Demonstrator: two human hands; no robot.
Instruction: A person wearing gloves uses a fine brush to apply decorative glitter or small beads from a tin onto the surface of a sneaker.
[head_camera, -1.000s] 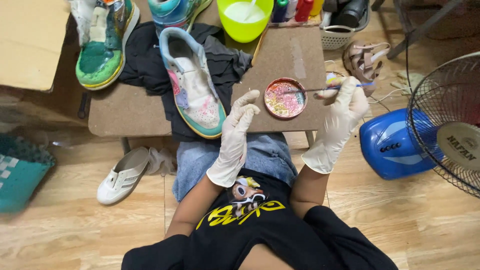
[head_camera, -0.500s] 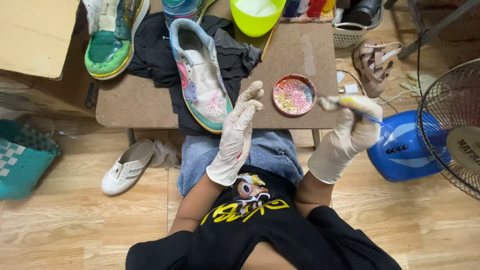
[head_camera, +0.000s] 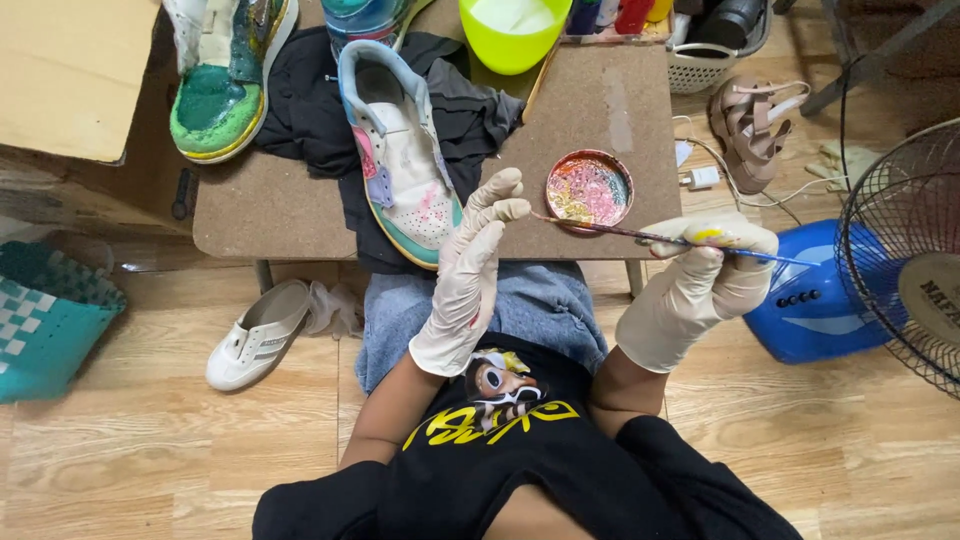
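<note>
Both hands wear cream rubber gloves. My right hand (head_camera: 700, 285) grips a thin paintbrush (head_camera: 640, 233) whose tip points left over the round paint-smeared palette lid (head_camera: 588, 188) on the small brown table (head_camera: 250, 210). My left hand (head_camera: 470, 275) is raised with fingers apart, holding nothing, just in front of a white sneaker (head_camera: 400, 150) painted in pastel colours. That sneaker lies on a black cloth (head_camera: 310, 110) on the table. A second sneaker with green paint (head_camera: 225, 80) stands at the table's back left.
A lime-green bowl (head_camera: 510, 30) and paint bottles stand at the table's far edge. On the wood floor lie a white slip-on shoe (head_camera: 258, 335), a teal woven basket (head_camera: 45, 320), tan sandals (head_camera: 750, 130) and a blue-based fan (head_camera: 900, 260). A cardboard box (head_camera: 70, 75) sits left.
My right hand drew back from the palette and lowered, now holding the brush level with its tip over the palette edge. My left hand lifted slightly, fingers spread.
</note>
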